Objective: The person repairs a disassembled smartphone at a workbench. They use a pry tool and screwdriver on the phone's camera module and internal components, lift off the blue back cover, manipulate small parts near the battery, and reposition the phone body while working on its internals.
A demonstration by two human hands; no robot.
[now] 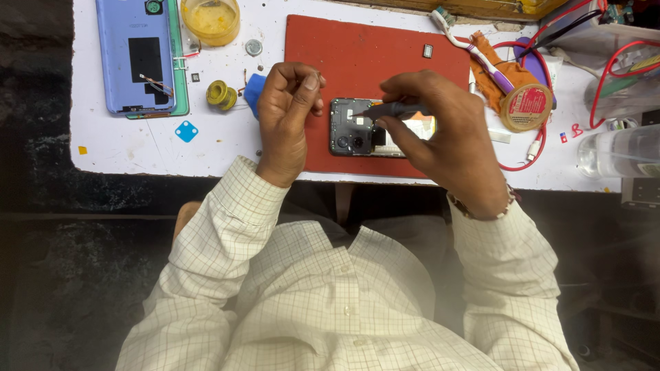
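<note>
Dark tool pinched in right hand fingers, over opened phone

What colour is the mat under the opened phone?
The mat is red, lying on the white table; the head view shows it clearly.

A white tabletop spans the upper part of the frame. At its middle lies a red rubber mat. At upper left rests a blue phone back cover atop a green-edged frame. Beside it stand a shallow yellow dish, a small yellow tape roll and a blue square sticker. At upper right lie a toothbrush, a round solder-wire spool, a red cable and a clear plastic bottle
</note>
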